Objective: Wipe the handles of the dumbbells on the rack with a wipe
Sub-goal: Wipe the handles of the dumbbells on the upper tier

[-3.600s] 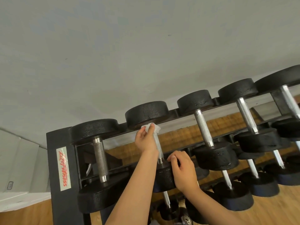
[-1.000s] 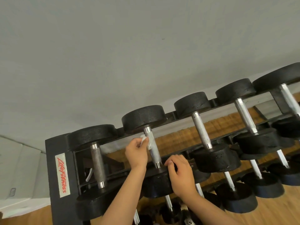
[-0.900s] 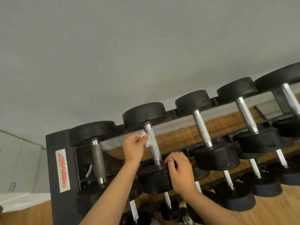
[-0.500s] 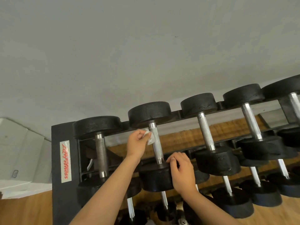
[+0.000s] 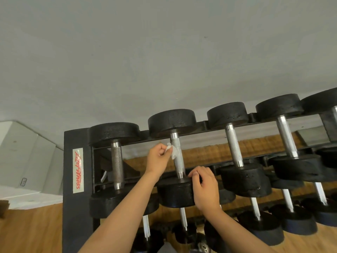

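A black rack (image 5: pixel 77 161) holds a top row of several black dumbbells with knurled steel handles. My left hand (image 5: pixel 157 158) pinches a crumpled white wipe (image 5: pixel 172 151) against the left side of the second dumbbell's handle (image 5: pixel 177 157), near its upper half. My right hand (image 5: pixel 205 185) grips the near weight head (image 5: pixel 174 194) of that same dumbbell at its right edge. The first dumbbell's handle (image 5: pixel 116 165) stands to the left, the third handle (image 5: pixel 234 147) to the right.
A lower tier carries more dumbbells (image 5: pixel 262 229) beneath my forearms. A grey wall (image 5: pixel 145 61) rises behind the rack. Wooden floor (image 5: pixel 31 229) shows at the left, with a white baseboard (image 5: pixel 27 196) and a pale cabinet (image 5: pixel 23 157).
My left hand with the wipe has slid down and up along the second handle and shifted to its left side. My right hand has stayed on the near weight head.
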Demonstrator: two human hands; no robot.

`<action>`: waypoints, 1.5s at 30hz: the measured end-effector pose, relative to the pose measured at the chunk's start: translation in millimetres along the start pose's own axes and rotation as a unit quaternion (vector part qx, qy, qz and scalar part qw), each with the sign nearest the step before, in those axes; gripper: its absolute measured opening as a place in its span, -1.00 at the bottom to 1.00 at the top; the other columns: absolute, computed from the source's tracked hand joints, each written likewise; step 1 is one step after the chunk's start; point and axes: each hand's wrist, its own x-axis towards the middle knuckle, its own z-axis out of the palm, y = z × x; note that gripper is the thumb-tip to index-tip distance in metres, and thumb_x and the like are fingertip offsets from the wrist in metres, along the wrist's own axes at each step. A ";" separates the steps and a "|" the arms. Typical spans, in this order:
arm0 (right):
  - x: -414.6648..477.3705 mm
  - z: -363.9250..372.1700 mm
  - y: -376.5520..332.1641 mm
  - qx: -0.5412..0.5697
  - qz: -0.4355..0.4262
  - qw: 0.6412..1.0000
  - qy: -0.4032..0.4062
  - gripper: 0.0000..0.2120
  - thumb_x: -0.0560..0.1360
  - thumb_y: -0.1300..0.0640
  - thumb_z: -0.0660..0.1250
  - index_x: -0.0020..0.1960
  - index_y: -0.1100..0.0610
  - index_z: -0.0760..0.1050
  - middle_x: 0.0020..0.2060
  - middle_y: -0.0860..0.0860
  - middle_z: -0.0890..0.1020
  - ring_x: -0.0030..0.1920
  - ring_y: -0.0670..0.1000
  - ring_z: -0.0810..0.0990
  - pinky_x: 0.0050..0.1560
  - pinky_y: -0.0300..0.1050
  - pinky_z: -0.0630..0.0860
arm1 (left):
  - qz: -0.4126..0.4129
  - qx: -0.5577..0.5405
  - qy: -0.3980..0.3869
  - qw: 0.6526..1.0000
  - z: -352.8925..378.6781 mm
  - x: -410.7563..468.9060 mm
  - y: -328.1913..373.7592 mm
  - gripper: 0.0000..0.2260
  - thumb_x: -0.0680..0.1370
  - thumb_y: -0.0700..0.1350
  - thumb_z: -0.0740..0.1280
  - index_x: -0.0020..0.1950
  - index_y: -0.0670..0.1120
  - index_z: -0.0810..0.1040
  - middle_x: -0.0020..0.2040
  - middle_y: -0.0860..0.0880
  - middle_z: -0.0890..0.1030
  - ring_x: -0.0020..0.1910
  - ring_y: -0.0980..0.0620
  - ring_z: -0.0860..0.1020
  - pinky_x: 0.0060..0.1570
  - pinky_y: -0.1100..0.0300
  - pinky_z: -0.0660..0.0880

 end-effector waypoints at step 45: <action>2.7 1.2 2.0 -0.002 0.011 1.000 -0.004 -0.76 0.58 0.25 0.20 -0.21 0.08 0.54 -0.28 -0.17 0.51 -0.10 -0.14 0.47 -0.11 -0.30 0.36 | -0.018 0.121 -0.114 0.986 -7.0 -31.2 -14.4 -0.91 0.47 -0.20 0.49 -0.17 -0.19 0.62 -0.12 -0.04 0.67 -0.05 0.06 0.63 0.10 0.14 0.55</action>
